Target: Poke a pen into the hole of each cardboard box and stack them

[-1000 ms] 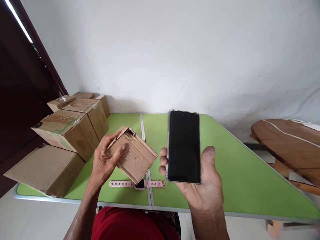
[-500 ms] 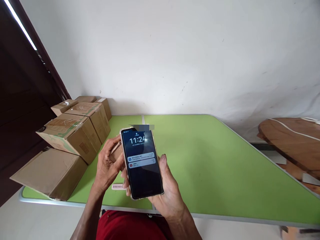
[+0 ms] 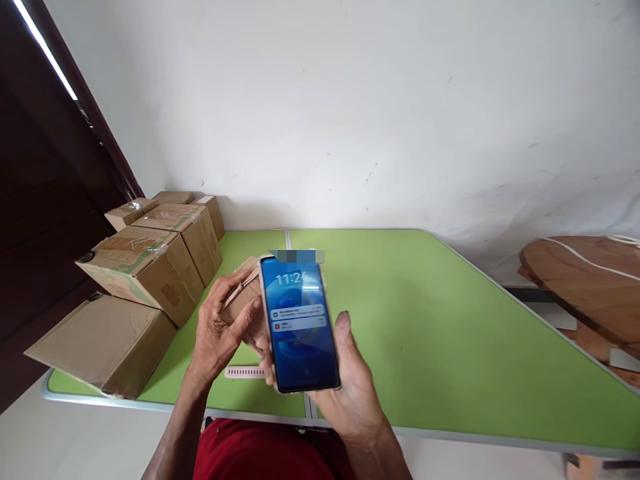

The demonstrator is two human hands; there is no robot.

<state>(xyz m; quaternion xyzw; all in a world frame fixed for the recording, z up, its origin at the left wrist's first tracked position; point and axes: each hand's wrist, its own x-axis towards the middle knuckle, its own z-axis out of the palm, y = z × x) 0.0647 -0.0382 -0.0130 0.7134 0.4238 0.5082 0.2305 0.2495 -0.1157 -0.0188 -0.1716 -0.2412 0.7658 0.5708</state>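
Note:
My right hand [image 3: 353, 383] is wrapped round a smartphone [image 3: 303, 333] in a clear case, its lit screen facing me with a blue lock screen, a clock and two notifications. Just left of the phone, my left hand [image 3: 220, 327] grips a small brown cardboard box [image 3: 245, 297], thumb on the near face and fingers behind. The phone covers the box's right part. On the table below lies a pale pink strap with a row of holes [image 3: 244, 372], its right end hidden behind the right hand's fingers and the phone.
Several cardboard boxes [image 3: 145, 267] line the left side of the green table [image 3: 425, 333], whose metal edge [image 3: 450, 433] runs in front of me. A white wall [image 3: 350, 120] stands behind. A wooden round top [image 3: 585, 280] with a white cable is at the right.
My right hand has moved the phone slightly right, away from the left hand, uncovering more of the small box and strap. The screen has gone from dark to bright blue.

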